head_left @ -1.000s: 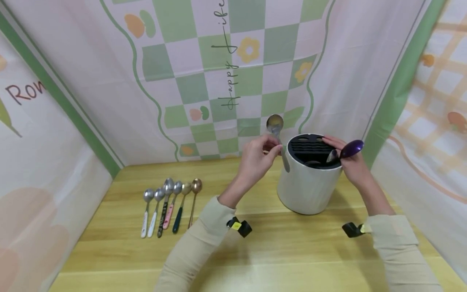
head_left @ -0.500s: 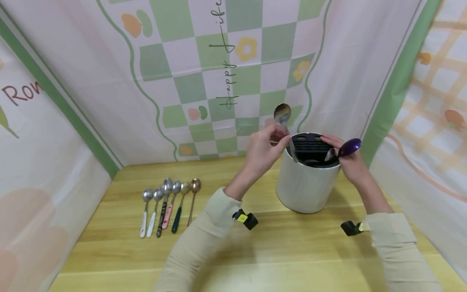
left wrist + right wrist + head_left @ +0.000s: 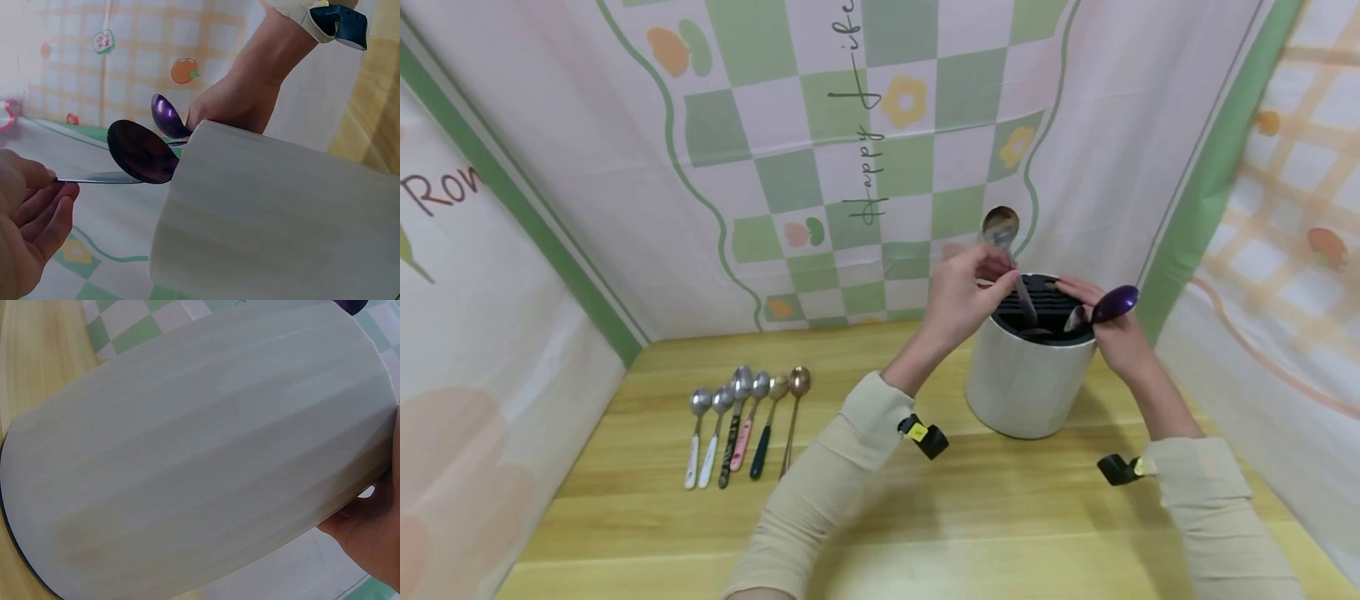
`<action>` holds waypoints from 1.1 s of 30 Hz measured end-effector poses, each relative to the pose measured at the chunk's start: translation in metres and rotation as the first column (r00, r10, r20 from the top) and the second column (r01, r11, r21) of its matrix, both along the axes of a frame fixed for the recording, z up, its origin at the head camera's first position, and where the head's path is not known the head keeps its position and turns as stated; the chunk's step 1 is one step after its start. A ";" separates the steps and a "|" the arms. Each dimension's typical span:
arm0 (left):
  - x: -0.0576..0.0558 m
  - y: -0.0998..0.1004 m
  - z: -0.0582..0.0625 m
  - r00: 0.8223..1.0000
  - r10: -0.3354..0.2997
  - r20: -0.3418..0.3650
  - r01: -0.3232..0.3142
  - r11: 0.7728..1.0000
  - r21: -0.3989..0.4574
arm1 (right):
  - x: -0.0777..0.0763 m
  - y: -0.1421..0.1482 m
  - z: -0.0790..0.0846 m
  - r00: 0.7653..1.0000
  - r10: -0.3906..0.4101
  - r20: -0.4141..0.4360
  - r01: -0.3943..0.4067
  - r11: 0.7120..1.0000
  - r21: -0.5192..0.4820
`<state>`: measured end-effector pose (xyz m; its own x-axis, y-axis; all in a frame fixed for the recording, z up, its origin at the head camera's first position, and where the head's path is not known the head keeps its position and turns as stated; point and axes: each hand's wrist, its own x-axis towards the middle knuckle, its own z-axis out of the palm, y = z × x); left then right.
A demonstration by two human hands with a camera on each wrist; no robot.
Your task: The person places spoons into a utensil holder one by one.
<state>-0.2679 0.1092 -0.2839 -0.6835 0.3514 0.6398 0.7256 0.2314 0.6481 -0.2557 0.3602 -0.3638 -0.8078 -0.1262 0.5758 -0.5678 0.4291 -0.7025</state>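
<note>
My left hand (image 3: 962, 287) pinches a metal spoon (image 3: 1000, 225) between thumb and fingertips. Its bowl points up, and the handle end reaches down over the front opening of the white utensil holder (image 3: 1028, 387). In the left wrist view the pinched handle (image 3: 103, 178) passes behind a dark purple spoon bowl (image 3: 140, 153) at the holder's mouth. My right hand (image 3: 1122, 333) holds the holder's right side at the rim, its fingers lying along the far edge; the thumb is mostly hidden. A shiny purple spoon (image 3: 1115, 304) and a silvery spoon bowl (image 3: 1076, 318) stick out beside it.
Several spoons lie in a row on the wooden table (image 3: 625, 533) at the left, among them a pink-handled spoon (image 3: 742, 442) and a copper-coloured spoon (image 3: 800, 382). A black slotted insert (image 3: 1037, 292) tops the holder. Patterned cloth (image 3: 842, 167) hangs behind the table.
My left hand has moved right and slightly up with the spoon, bringing its handle end from outside the holder's left side to over the opening. My right hand stays on the holder.
</note>
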 end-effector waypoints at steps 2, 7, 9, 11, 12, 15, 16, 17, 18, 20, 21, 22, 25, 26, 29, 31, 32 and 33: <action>-0.002 0.004 -0.001 1.000 -0.009 -0.002 0.009 1.000 -0.002 | 0.000 -0.001 0.000 1.000 0.005 -0.016 -0.005 1.000 -0.009; -0.004 0.014 -0.003 1.000 -0.018 -0.001 0.018 0.999 -0.034 | -0.001 0.000 -0.001 1.000 0.017 -0.017 -0.018 1.000 -0.017; -0.003 0.018 -0.004 1.000 -0.013 0.011 0.014 0.998 -0.063 | 0.000 0.001 -0.002 1.000 0.021 -0.007 -0.021 1.000 -0.018; -0.004 0.021 -0.006 1.000 -0.008 0.027 0.011 0.996 -0.089 | 0.000 0.001 -0.002 1.000 0.022 0.000 -0.022 1.000 -0.017; -0.004 0.022 -0.007 0.999 -0.011 0.038 0.015 0.996 -0.093 | 0.001 0.001 -0.002 1.000 0.021 0.001 -0.021 1.000 -0.014; -0.007 0.026 -0.010 0.999 -0.007 0.053 0.014 0.992 -0.122 | 0.001 0.000 -0.003 1.000 0.019 -0.003 -0.019 1.000 -0.006; -0.008 0.027 -0.012 0.998 -0.012 0.054 0.019 0.991 -0.129 | 0.001 0.000 -0.003 1.000 0.019 -0.003 -0.019 1.000 -0.004; -0.009 0.028 -0.013 0.999 -0.017 0.051 0.024 0.990 -0.138 | 0.001 0.000 -0.003 1.000 0.018 -0.003 -0.018 1.000 0.000; -0.010 0.029 -0.014 0.998 -0.024 0.050 0.031 0.988 -0.148 | 0.001 0.000 -0.003 1.000 0.016 -0.001 -0.016 1.000 0.004; -0.012 0.032 -0.017 0.999 -0.038 0.038 0.044 0.985 -0.168 | 0.001 0.000 -0.003 1.000 0.015 0.001 -0.015 1.000 0.006; -0.013 0.033 -0.018 0.998 -0.047 0.033 0.053 0.983 -0.175 | 0.001 0.000 -0.003 1.000 0.015 0.004 -0.015 1.000 0.003; -0.014 0.034 -0.019 0.998 -0.051 0.019 0.054 0.981 -0.187 | 0.001 0.000 -0.003 1.000 0.014 0.005 -0.014 1.000 0.002; -0.016 0.038 -0.020 0.999 -0.039 -0.018 0.034 0.970 -0.240 | 0.001 0.000 -0.003 1.000 0.011 0.006 -0.011 1.000 -0.006; -0.016 0.039 -0.020 0.999 -0.036 -0.024 0.029 0.966 -0.259 | 0.000 0.000 -0.002 1.000 0.011 0.007 -0.011 1.000 -0.012; -0.016 0.042 -0.020 0.999 -0.034 -0.025 0.024 0.951 -0.308 | 0.001 0.000 -0.002 1.000 0.011 0.009 -0.010 1.000 -0.015; -0.017 0.044 -0.020 0.999 -0.044 -0.011 0.038 0.945 -0.325 | 0.002 0.000 -0.001 1.000 -0.005 0.030 0.005 1.000 -0.009; -0.017 0.046 -0.021 0.999 -0.051 -0.005 0.046 0.943 -0.329 | 0.002 0.000 0.000 0.999 -0.014 0.041 0.014 1.000 -0.001; -0.018 0.047 -0.021 0.999 -0.053 -0.007 0.047 0.940 -0.338 | 0.003 0.000 0.000 0.998 -0.025 0.051 0.024 1.000 0.007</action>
<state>-0.2859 0.1561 -0.3052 -0.6499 0.5824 0.4884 0.7517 0.3974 0.5263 -0.2527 0.3603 -0.3639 -0.8391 -0.1094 0.5329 -0.5205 0.4466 -0.7278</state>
